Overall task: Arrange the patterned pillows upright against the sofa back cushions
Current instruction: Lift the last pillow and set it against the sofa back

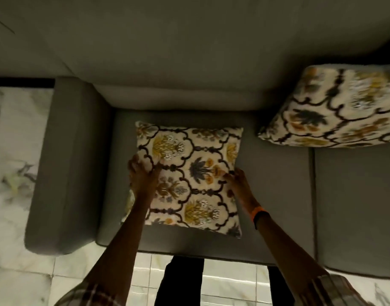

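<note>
A cream pillow with a dark lattice and yellow flowers (189, 173) lies on the grey sofa seat (275, 195), close to the left end. My left hand (142, 175) grips its left edge and my right hand (239, 180) grips its right edge. A second patterned pillow (335, 109) leans tilted against the back cushion (189, 62) at the right, partly cut off by the frame edge. The pillow in my hands is apart from the back cushion.
The sofa's left armrest (65, 164) stands beside the pillow. A seam (312, 195) divides the seat cushions to the right. White marble floor tiles (15, 151) lie left of and in front of the sofa. My legs stand at the seat's front edge.
</note>
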A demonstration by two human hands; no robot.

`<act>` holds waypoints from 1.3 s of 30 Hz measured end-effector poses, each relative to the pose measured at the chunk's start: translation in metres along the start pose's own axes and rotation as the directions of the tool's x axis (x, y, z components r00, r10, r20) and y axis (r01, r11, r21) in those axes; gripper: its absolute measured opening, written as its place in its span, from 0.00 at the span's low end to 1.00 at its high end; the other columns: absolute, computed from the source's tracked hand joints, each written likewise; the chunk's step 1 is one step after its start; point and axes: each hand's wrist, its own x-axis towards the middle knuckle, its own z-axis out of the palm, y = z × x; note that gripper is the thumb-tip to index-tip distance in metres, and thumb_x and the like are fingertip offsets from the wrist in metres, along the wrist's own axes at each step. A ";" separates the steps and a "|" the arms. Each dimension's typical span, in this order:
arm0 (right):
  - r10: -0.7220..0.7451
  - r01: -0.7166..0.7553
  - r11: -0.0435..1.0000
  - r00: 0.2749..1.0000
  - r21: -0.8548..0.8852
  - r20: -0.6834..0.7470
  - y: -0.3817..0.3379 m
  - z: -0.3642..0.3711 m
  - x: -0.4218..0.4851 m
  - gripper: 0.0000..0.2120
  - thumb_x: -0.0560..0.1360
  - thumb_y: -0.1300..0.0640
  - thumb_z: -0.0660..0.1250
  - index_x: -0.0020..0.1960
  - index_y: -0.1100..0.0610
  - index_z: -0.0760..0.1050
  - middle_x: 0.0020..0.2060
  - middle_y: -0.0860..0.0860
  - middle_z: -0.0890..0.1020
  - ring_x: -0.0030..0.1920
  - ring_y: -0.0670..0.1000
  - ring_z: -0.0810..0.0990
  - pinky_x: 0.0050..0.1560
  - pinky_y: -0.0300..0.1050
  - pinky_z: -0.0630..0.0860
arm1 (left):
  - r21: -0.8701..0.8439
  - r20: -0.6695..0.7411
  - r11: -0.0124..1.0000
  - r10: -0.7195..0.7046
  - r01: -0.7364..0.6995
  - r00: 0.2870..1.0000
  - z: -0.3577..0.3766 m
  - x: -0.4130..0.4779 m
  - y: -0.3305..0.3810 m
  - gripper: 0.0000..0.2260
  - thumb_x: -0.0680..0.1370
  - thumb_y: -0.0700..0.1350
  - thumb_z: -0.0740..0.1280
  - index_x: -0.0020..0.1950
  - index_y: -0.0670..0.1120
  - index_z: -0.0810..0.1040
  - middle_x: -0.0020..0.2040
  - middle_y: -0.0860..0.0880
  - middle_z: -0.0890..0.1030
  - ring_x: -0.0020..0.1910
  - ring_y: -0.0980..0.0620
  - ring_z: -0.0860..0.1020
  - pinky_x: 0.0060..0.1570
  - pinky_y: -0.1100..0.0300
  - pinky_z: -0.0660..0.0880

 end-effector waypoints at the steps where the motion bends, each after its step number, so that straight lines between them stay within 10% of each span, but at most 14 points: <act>1: -0.018 0.019 0.999 1.000 0.043 -0.024 -0.002 0.012 0.005 0.25 0.82 0.55 0.69 0.76 0.50 0.63 0.52 0.50 0.84 0.32 0.44 0.82 0.30 0.33 0.77 | -0.127 0.044 0.987 -0.089 0.094 0.995 -0.005 0.014 -0.004 0.48 0.76 0.60 0.74 0.85 0.46 0.50 0.85 0.39 0.58 0.82 0.34 0.61 0.79 0.34 0.63; 3: -0.073 0.081 0.991 0.994 0.108 -0.077 -0.011 0.033 0.011 0.28 0.81 0.56 0.71 0.77 0.50 0.65 0.56 0.43 0.81 0.41 0.33 0.84 0.34 0.24 0.78 | -0.269 0.196 0.936 -0.178 0.227 0.964 -0.014 0.037 -0.007 0.49 0.75 0.59 0.75 0.85 0.46 0.49 0.84 0.40 0.61 0.82 0.36 0.63 0.80 0.36 0.62; 6: -0.089 0.108 0.970 0.991 0.218 -0.098 -0.028 0.054 0.007 0.25 0.81 0.59 0.70 0.77 0.57 0.70 0.63 0.50 0.82 0.60 0.48 0.85 0.41 0.26 0.81 | -0.382 0.297 0.901 -0.090 0.205 0.951 -0.032 0.047 0.001 0.43 0.74 0.57 0.77 0.83 0.47 0.61 0.82 0.43 0.68 0.81 0.40 0.67 0.80 0.40 0.65; 12: -0.065 0.008 0.866 0.993 0.500 0.096 -0.050 0.092 -0.012 0.22 0.84 0.62 0.64 0.76 0.51 0.73 0.68 0.53 0.84 0.68 0.55 0.84 0.63 0.53 0.84 | -0.154 0.009 0.961 0.236 -0.232 0.972 -0.122 0.052 0.057 0.55 0.57 0.70 0.77 0.79 0.49 0.65 0.77 0.41 0.71 0.78 0.35 0.68 0.79 0.30 0.60; 15: -0.014 -0.066 0.872 0.987 0.485 0.159 -0.070 0.119 -0.007 0.23 0.85 0.66 0.59 0.79 0.59 0.65 0.72 0.62 0.75 0.79 0.67 0.69 0.82 0.65 0.63 | 0.069 -0.103 0.774 0.633 -0.629 0.767 -0.158 0.065 0.095 0.50 0.58 0.73 0.74 0.74 0.49 0.68 0.70 0.35 0.76 0.72 0.31 0.72 0.73 0.27 0.65; 18: 0.028 -0.078 0.965 0.980 0.251 0.198 -0.089 0.141 -0.005 0.22 0.84 0.67 0.62 0.76 0.58 0.64 0.75 0.60 0.72 0.80 0.63 0.69 0.78 0.57 0.67 | 0.213 -0.097 0.540 0.841 -0.814 0.533 -0.166 0.082 0.118 0.42 0.62 0.70 0.76 0.70 0.53 0.70 0.63 0.38 0.82 0.66 0.38 0.74 0.69 0.29 0.68; 21: -0.044 0.049 0.997 0.995 0.055 -0.092 -0.099 0.146 -0.005 0.30 0.77 0.72 0.70 0.75 0.58 0.66 0.71 0.59 0.75 0.74 0.64 0.72 0.69 0.55 0.76 | 0.284 -0.033 0.423 0.901 -0.860 0.432 -0.151 0.084 0.118 0.39 0.67 0.71 0.71 0.73 0.54 0.70 0.69 0.42 0.80 0.72 0.36 0.72 0.75 0.31 0.56; 24: -0.246 0.239 0.969 0.905 -0.066 -0.346 -0.121 0.132 -0.002 0.49 0.68 0.69 0.82 0.82 0.61 0.59 0.79 0.59 0.67 0.79 0.59 0.68 0.79 0.60 0.69 | 0.228 -0.212 0.672 0.741 -0.705 0.638 -0.143 0.085 0.083 0.51 0.63 0.75 0.73 0.80 0.53 0.62 0.81 0.44 0.62 0.82 0.34 0.59 0.81 0.36 0.47; 27: -0.467 0.426 0.880 0.858 -0.211 -0.213 -0.152 0.106 0.005 0.60 0.63 0.67 0.85 0.84 0.57 0.53 0.78 0.48 0.66 0.77 0.41 0.67 0.77 0.39 0.69 | -0.475 -0.156 0.845 0.194 -0.246 0.969 -0.147 0.085 0.050 0.65 0.56 0.70 0.82 0.84 0.48 0.53 0.83 0.42 0.62 0.82 0.43 0.66 0.79 0.38 0.68; 29: -0.509 0.486 0.834 0.861 -0.259 -0.024 -0.178 0.096 0.009 0.62 0.61 0.68 0.86 0.84 0.58 0.52 0.73 0.41 0.70 0.70 0.27 0.70 0.68 0.24 0.70 | -0.736 0.045 0.676 0.116 -0.045 0.992 -0.147 0.087 0.048 0.59 0.59 0.55 0.87 0.81 0.47 0.56 0.75 0.47 0.74 0.71 0.54 0.78 0.72 0.40 0.76; 31: -0.479 0.470 0.834 0.877 -0.289 0.042 -0.197 0.094 0.010 0.61 0.60 0.68 0.86 0.83 0.59 0.54 0.72 0.44 0.73 0.71 0.36 0.73 0.71 0.33 0.71 | -0.740 0.127 0.673 0.128 0.008 0.984 -0.150 0.091 0.057 0.53 0.61 0.47 0.86 0.78 0.48 0.58 0.71 0.50 0.77 0.68 0.55 0.80 0.73 0.37 0.74; 33: -0.487 0.473 0.838 0.873 -0.273 0.019 -0.205 0.092 0.009 0.59 0.59 0.66 0.87 0.81 0.59 0.56 0.75 0.53 0.73 0.74 0.51 0.73 0.73 0.42 0.73 | -0.715 0.110 0.698 0.175 -0.045 0.978 -0.156 0.094 0.063 0.54 0.58 0.50 0.84 0.80 0.48 0.61 0.75 0.47 0.75 0.74 0.48 0.76 0.75 0.39 0.73; 36: -0.547 0.529 0.817 0.837 -0.228 -0.017 -0.192 0.101 0.009 0.57 0.58 0.67 0.87 0.79 0.63 0.58 0.75 0.58 0.74 0.73 0.51 0.74 0.66 0.26 0.74 | -0.677 -0.012 0.705 0.277 -0.212 0.961 -0.171 0.106 0.062 0.42 0.56 0.58 0.87 0.67 0.69 0.75 0.64 0.62 0.84 0.66 0.61 0.81 0.64 0.51 0.82; 39: -0.550 0.528 0.821 0.834 -0.220 -0.050 -0.176 0.120 0.009 0.54 0.60 0.67 0.86 0.78 0.67 0.60 0.74 0.61 0.75 0.73 0.50 0.74 0.67 0.25 0.73 | -0.648 -0.031 0.702 0.364 -0.296 0.931 -0.177 0.118 0.062 0.39 0.58 0.55 0.87 0.66 0.67 0.74 0.64 0.62 0.83 0.69 0.58 0.80 0.66 0.49 0.82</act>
